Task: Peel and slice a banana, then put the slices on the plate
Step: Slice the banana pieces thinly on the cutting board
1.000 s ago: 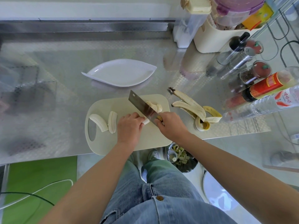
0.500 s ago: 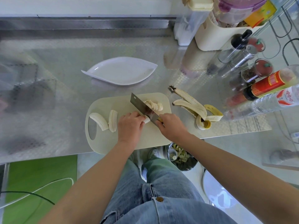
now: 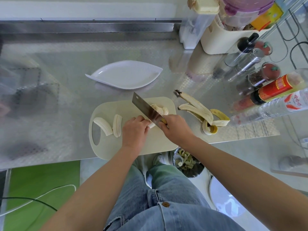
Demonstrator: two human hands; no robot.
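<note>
Clamps right grip (image 3: 176,129) round cleaver (image 3: 146,109) handle — with blade on banana piece (image 3: 152,125). Pins that piece to board (image 3: 106,110) with curled left grip (image 3: 135,130).

Your two peeled banana pieces (image 3: 102,125) at the cutting board's (image 3: 155,140) left end, slices (image 3: 160,110) heaped near its far-right corner, white leaf-shaped plate (image 3: 125,75) just beyond it.
</note>
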